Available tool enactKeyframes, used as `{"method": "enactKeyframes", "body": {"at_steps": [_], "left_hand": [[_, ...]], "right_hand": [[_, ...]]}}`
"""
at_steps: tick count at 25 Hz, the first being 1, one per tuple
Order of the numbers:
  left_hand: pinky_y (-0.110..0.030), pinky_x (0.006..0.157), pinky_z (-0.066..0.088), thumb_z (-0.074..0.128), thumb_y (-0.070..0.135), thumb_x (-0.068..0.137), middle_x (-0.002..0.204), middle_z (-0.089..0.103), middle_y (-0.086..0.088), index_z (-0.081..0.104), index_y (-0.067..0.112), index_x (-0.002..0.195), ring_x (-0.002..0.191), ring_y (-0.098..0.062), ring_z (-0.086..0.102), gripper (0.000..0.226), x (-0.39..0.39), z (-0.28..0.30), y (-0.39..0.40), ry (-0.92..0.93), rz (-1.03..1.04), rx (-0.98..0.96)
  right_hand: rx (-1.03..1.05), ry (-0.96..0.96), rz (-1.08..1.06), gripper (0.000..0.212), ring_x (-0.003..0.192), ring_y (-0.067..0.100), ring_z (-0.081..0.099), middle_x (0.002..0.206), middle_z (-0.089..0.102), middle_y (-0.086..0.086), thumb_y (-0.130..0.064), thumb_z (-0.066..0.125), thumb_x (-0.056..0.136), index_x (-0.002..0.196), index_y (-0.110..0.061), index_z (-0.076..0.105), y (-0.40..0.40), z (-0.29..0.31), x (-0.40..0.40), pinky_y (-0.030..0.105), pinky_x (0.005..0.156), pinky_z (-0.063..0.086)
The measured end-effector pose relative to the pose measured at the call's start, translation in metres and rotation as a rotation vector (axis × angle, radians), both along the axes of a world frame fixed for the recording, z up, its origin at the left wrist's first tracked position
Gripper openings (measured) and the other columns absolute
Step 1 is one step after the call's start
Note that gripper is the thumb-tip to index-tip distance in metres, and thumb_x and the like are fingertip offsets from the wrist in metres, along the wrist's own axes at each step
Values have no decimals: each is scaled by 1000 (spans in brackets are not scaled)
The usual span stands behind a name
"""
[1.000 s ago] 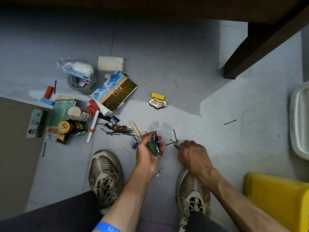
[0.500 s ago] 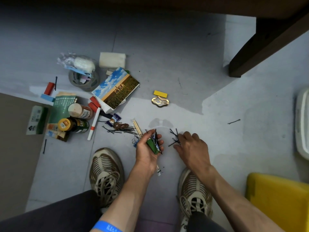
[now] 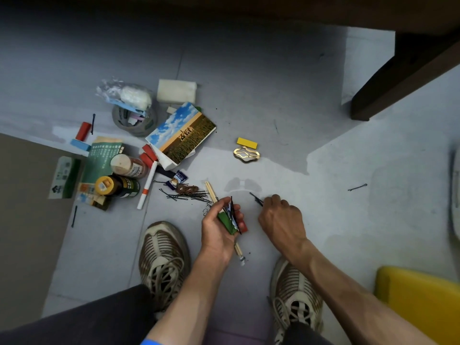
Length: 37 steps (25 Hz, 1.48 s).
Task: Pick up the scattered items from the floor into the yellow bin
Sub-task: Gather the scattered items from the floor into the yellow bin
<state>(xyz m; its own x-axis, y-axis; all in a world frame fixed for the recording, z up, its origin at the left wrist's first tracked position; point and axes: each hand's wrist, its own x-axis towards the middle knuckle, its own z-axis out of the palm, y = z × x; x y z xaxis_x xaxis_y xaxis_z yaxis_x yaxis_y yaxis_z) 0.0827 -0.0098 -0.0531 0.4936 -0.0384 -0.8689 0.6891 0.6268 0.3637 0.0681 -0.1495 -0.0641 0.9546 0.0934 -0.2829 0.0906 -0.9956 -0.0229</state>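
My left hand point(image 3: 219, 229) grips a bundle of small items point(image 3: 230, 219): a green piece, a red piece, black hairpins and thin wooden sticks that poke out below the palm. My right hand point(image 3: 282, 220) pinches black hairpins point(image 3: 256, 199) at the floor just right of the left hand. More black hairpins point(image 3: 185, 195) lie in a loose pile left of the left hand. A yellow bin point(image 3: 420, 302) shows its corner at the lower right. One hairpin point(image 3: 357, 187) lies alone far right.
Scattered on the grey floor at left: a landscape picture box point(image 3: 181, 135), tape roll point(image 3: 134, 120), white foam block point(image 3: 176, 91), two jars point(image 3: 119, 178), a white-orange marker point(image 3: 147, 185), a gold clip point(image 3: 246, 153) and yellow block point(image 3: 247, 143). A dark wooden furniture leg point(image 3: 398, 78) stands upper right. My shoes flank the hands.
My right hand has closed on the hairpins that lay crossed on the floor and lifted them slightly. My left hand keeps its bundle in nearly the same place.
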Motion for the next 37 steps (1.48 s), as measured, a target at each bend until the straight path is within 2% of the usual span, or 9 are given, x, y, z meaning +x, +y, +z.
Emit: {"method": "enactKeyframes", "body": {"at_steps": [5, 9, 15, 20, 24, 27, 33, 35, 37], "left_hand": [[-32, 61, 40, 51, 25, 91, 79, 64, -10, 63, 15, 93, 65, -22, 59, 16, 3, 0, -16, -15, -19, -12], [-36, 76, 50, 48, 37, 95, 82, 64, -13, 62, 12, 90, 73, -26, 60, 29, 11, 4, -43, -10, 14, -162], [-30, 61, 42, 49, 31, 91, 74, 68, -7, 62, 16, 87, 63, -21, 63, 21, 19, 6, -45, -57, -14, -143], [-24, 51, 42, 46, 17, 94, 73, 69, -7, 60, 17, 93, 57, -20, 61, 14, 27, 7, -24, -79, -57, -41], [-21, 48, 42, 46, 7, 94, 71, 67, -8, 57, 15, 89, 53, -18, 59, 14, 28, 6, -23, -86, -124, 95], [-24, 49, 40, 49, 11, 94, 73, 66, -8, 59, 14, 88, 54, -19, 58, 12, 26, 6, -30, -83, -144, 116], [-25, 49, 43, 48, 28, 94, 71, 66, -5, 63, 15, 86, 57, -18, 60, 22, 27, 15, -71, -80, -194, -28], [-24, 47, 42, 46, 20, 95, 69, 64, -6, 60, 15, 87, 55, -19, 58, 17, 28, 19, -83, -115, -192, -76], [-23, 45, 41, 45, 15, 96, 69, 63, -7, 58, 14, 88, 54, -19, 56, 15, 31, 22, -88, -149, -204, -94]], "right_hand": [[498, 62, -507, 16, 63, 24, 55, 70, 57, -1, -29, 56, 80, 73, -16, 51, -11, 20, -4, 30, 53, 33], [649, -5, -566, 13, 66, 18, 59, 69, 60, -9, -33, 62, 79, 72, -24, 56, 5, 55, -14, 29, 57, 39], [577, -297, -525, 14, 74, 26, 66, 86, 70, 2, -27, 60, 90, 92, -19, 71, -10, 44, 0, 36, 60, 52], [262, 57, -306, 16, 81, 29, 64, 90, 67, 5, -23, 55, 92, 87, -13, 66, -10, 5, 6, 36, 59, 49], [184, 49, -239, 9, 68, 31, 64, 82, 64, 10, -16, 58, 86, 83, -8, 60, -5, -1, 13, 31, 51, 36], [327, 104, -545, 17, 76, 29, 63, 85, 64, 6, -27, 56, 87, 87, -10, 60, -17, 3, 15, 30, 58, 38], [1196, 139, -1014, 16, 49, 3, 58, 60, 68, -6, -10, 63, 79, 67, -17, 71, -32, 52, 8, 16, 46, 43], [1255, 109, -1173, 16, 40, 5, 48, 57, 65, -5, -11, 63, 80, 69, -18, 73, -53, 53, 9, 19, 39, 36], [988, -76, -1341, 9, 53, 12, 57, 67, 67, -6, -20, 63, 82, 78, -19, 72, -95, 42, 10, 24, 53, 41]]}}
